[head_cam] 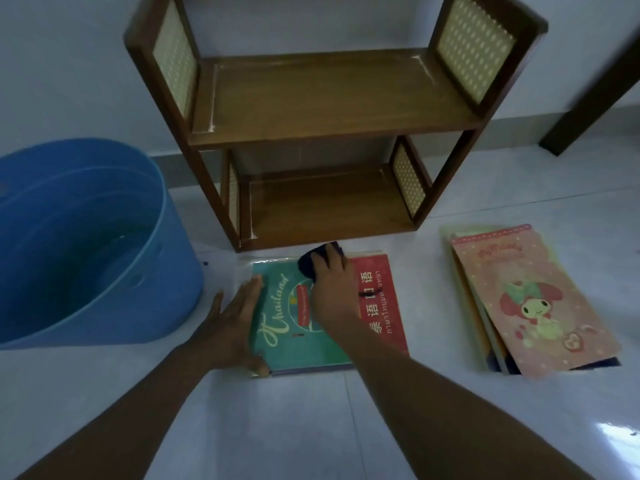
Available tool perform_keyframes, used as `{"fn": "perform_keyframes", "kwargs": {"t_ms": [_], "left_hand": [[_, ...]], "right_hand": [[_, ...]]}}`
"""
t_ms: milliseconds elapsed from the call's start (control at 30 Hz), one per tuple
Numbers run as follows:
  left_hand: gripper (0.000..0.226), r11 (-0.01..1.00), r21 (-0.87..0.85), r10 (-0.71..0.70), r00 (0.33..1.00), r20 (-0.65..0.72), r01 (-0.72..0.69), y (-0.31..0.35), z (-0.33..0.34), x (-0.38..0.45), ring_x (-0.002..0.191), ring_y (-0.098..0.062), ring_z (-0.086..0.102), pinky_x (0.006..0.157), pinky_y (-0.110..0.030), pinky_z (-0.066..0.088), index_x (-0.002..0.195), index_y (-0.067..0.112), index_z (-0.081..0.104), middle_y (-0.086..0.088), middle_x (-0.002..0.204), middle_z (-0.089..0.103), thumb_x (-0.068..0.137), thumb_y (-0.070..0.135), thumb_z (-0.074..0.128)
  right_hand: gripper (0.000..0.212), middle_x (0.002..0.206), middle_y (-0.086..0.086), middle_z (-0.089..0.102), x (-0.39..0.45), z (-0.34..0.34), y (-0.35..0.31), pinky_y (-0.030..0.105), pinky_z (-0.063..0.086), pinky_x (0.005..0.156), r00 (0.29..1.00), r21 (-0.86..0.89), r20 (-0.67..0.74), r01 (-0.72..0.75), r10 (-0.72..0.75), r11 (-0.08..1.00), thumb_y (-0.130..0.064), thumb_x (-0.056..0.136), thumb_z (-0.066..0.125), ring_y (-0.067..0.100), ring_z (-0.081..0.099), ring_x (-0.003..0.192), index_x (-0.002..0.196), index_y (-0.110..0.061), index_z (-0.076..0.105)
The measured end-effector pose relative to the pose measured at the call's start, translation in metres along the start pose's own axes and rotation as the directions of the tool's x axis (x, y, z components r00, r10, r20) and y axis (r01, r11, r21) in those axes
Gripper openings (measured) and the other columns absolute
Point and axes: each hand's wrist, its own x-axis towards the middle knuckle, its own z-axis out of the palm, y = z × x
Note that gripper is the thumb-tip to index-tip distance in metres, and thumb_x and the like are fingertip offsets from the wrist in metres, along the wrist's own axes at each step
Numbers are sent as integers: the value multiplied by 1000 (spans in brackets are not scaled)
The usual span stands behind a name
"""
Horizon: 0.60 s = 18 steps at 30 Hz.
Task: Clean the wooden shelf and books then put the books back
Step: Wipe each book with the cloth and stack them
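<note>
Head view: green book [304, 327] lies flat on floor [311, 427], at 6 o'clock from empty wooden shelf [322, 109], red book [384, 306] under it. Left hand [235, 323] spread flat, bracing green book's left edge. Right hand [330, 289], grip closed on dark cloth [311, 263], presses cover. Pink stack [530, 306] at 3 o'clock; blue tub [86, 244] at 9. Judgement: thin, light, glossy covers likely slide on tile; brace edge, lift by spine.

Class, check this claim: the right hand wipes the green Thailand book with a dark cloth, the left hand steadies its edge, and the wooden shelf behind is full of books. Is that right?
Not quite. The head view shows the wooden shelf empty on both levels. The rest holds: the right hand presses a dark cloth on the green Thailand book while the left hand steadies its edge.
</note>
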Motion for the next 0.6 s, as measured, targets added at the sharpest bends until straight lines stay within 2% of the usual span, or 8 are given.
{"fn": "perform_keyframes", "kwargs": {"t_ms": [67, 100, 200, 300, 367, 467, 533, 600], "left_hand": [[154, 1000, 8, 11, 1000, -1, -11, -5, 1, 1, 148, -13, -11, 118, -47, -13, 142, 21, -38, 2, 162, -15, 47, 81, 68], [155, 1000, -4, 12, 1000, -16, -12, -7, 3, 2, 149, -13, -9, 119, -48, -12, 143, 19, -35, 1, 162, -11, 46, 83, 67], [155, 1000, -13, -7, 1000, -28, 7, -2, 3, 1, 149, -15, -9, 119, -49, -12, 145, 19, -32, -1, 163, -8, 45, 82, 68], [153, 997, 44, -61, 998, 9, 60, 1, -1, -2, 148, -17, -14, 116, -47, -17, 146, 17, -31, -5, 162, -14, 50, 76, 73], [147, 991, 124, -57, 997, 44, 51, 12, -5, -3, 145, -23, -24, 113, -49, -18, 145, 16, -32, -9, 158, -27, 58, 71, 73], [133, 996, 48, 64, 991, 115, -70, 55, 1, -2, 131, -28, -47, 110, -54, -22, 141, 34, -35, -10, 143, -49, 67, 63, 71], [116, 986, 10, 165, 985, 51, -165, 85, 15, -3, 132, -28, -47, 113, -55, -19, 146, 39, -26, -11, 148, -44, 75, 65, 62], [97, 981, 112, 164, 985, -47, -158, 102, 28, 0, 136, -34, -41, 114, -61, -11, 150, 35, -13, -16, 153, -35, 84, 63, 52]], "right_hand": [[56, 144, 12, 40, -26, 19, -35, 51, 42, 101, 977, 3, 61, 202, -202, 979, -11, 80, 65, 36, 43, 127, 133, -17, 50], [57, 144, 13, 43, -45, 27, -43, 53, 43, 101, 928, 30, 122, 350, -351, 936, -10, 79, 66, 38, 44, 127, 134, -15, 51], [55, 144, 9, 50, -40, 11, 0, 52, 47, 98, 824, -4, 136, 556, -551, 831, -17, 79, 68, 36, 53, 121, 132, -19, 56], [56, 149, 5, 45, -27, -26, 68, 49, 45, 104, 961, -47, 42, 275, -274, 960, -12, 82, 66, 31, 49, 124, 135, -23, 53], [56, 153, 2, 38, -36, -43, 104, 46, 40, 109, 1000, -70, -3, 29, -29, 997, -13, 88, 58, 29, 42, 130, 140, -27, 46], [48, 149, 8, 37, -56, -48, 143, 49, 45, 102, 973, -64, 4, -228, 229, 972, -25, 93, 52, 34, 46, 126, 140, -26, 42], [54, 153, 14, 27, -68, -47, 156, 53, 43, 103, 901, -102, 80, -418, 427, 903, -24, 93, 52, 40, 40, 131, 144, -23, 34], [63, 158, 16, 16, -82, -46, 163, 53, 39, 107, 892, -198, 87, -421, 444, 885, -21, 94, 51, 41, 30, 139, 150, -20, 23]]}}
